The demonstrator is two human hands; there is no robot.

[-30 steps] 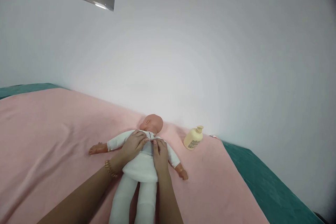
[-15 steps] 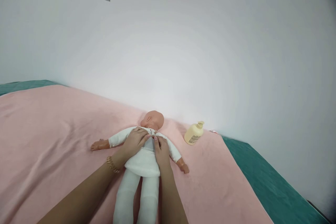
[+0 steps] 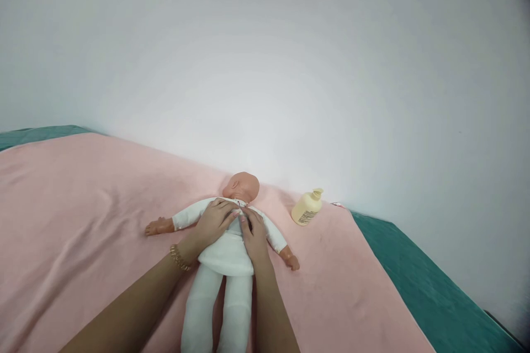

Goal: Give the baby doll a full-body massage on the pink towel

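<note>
A baby doll [image 3: 227,253] with a white cloth body lies face down, its bald head turned to the left and its arms spread out. My left hand [image 3: 215,222] rests flat on the left side of its upper back, fingers stretched toward the spine. On the right side of the upper back lies my right hand [image 3: 254,230], also with fingers extended and the thumb toward the middle. The fingertips of both hands nearly meet below the doll's neck. A gold bracelet [image 3: 179,257] circles my left wrist.
To the right of the doll stands a pale yellow pump bottle [image 3: 306,208] with a printed label. A pink blanket [image 3: 103,215] lies under everything, over a green cover [image 3: 430,270] showing at the sides. Behind rises a white wall [image 3: 290,66].
My right fingers have shifted slightly up and inward on the doll's upper back, spreading a little more. The left hand stays nearly in place. The view has moved slightly.
</note>
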